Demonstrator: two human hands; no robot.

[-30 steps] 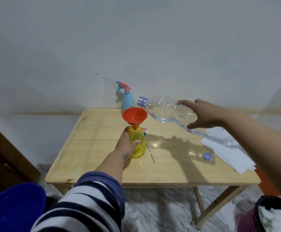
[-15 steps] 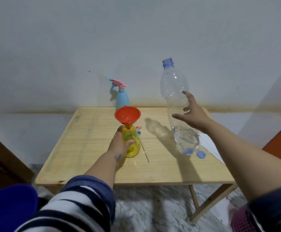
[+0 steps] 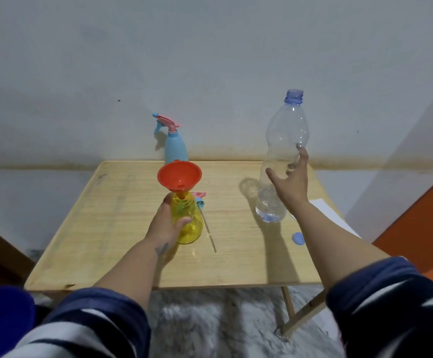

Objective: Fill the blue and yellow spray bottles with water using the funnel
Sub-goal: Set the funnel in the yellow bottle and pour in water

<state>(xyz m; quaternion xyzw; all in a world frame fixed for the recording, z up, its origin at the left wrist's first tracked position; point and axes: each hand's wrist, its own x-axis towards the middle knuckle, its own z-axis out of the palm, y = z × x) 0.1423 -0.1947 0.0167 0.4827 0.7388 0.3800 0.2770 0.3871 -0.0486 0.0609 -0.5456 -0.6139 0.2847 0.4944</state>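
The yellow spray bottle [image 3: 188, 226] stands uncapped near the middle of the wooden table [image 3: 107, 215], with the orange funnel [image 3: 179, 174] seated in its neck. My left hand [image 3: 162, 226] grips the yellow bottle's body from the left. The blue spray bottle [image 3: 175, 148], with its pink trigger head on, stands at the table's back edge behind the funnel. A clear plastic water bottle [image 3: 285, 130] stands upright on the right with a little water at the bottom. My right hand [image 3: 291, 184] is in front of it with fingers spread and straight.
A pink and blue spray head [image 3: 199, 198] with its dip tube [image 3: 210, 239] lies right of the yellow bottle. A blue cap [image 3: 298, 239] lies by my right forearm. White paper [image 3: 331, 215] covers the table's right edge. A blue basin [image 3: 1, 313] sits low left.
The clear bottle went from tilted over the funnel to upright on the table's right side. My right hand's fingers have spread off it. The left hand kept its hold.
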